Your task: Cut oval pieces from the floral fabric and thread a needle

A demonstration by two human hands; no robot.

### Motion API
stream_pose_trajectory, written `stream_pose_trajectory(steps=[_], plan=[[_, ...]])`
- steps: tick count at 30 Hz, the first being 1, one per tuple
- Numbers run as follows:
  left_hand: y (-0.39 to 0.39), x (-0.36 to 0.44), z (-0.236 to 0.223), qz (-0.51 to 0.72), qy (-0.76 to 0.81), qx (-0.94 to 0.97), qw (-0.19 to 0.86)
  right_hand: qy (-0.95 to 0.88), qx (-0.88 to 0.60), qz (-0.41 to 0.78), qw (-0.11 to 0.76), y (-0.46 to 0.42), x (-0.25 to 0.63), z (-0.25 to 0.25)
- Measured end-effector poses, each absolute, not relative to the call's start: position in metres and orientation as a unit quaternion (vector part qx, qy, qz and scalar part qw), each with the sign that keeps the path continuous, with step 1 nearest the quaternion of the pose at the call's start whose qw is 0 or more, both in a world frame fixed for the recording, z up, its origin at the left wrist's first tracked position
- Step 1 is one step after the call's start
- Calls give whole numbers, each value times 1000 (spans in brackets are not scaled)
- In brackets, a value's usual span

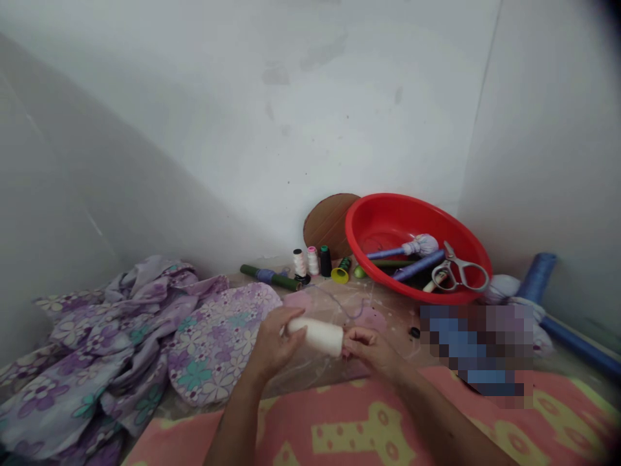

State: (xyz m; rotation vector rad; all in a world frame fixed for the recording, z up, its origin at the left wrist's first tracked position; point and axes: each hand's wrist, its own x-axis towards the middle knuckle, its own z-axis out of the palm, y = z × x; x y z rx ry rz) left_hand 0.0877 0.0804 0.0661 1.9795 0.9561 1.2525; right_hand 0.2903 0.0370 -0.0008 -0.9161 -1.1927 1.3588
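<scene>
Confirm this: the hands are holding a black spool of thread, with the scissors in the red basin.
The colour is wrong. The head view shows the left hand and right hand holding a white spool of thread, not a black one, with the scissors in the red basin.

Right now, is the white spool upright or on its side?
On its side: the white spool lies almost level between the left hand and right hand.

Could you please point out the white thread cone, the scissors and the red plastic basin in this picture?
White thread cone [317, 336], head view, on the middle of its side.
Scissors [453, 259], head view, on the blades.
Red plastic basin [350, 228], head view, on the left rim.
</scene>
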Motion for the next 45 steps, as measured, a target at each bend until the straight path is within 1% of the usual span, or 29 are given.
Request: stream_pose_trajectory(steps=[4,8,10,18,22,26,29,32,35,41,45], plan=[[86,81,61,422,378,757,324,-513,-394,566,511,37,291,0],[88,82,59,396,396,782,273,-518,-395,568,504,38,291,-1],[88,83,58,404,419,764,279,-514,-393,574,502,38,291,-1],[90,84,51,484,420,574,509,-504,-396,582,501,35,292,5],[89,81,53,497,409,535,547,-502,-390,585,503,34,293,6],[88,74,54,448,333,595,578,-505,-386,581,508,35,294,5],[88,73,54,411,314,641,568,-508,-388,575,511,36,295,3],[87,76,57,395,342,667,531,-511,-389,569,513,38,297,0],[85,79,61,398,372,658,519,-514,-393,566,512,39,298,-1],[90,77,57,497,389,541,556,-504,-390,574,513,35,297,6],[99,74,47,545,384,496,556,-503,-370,594,507,34,297,5]])
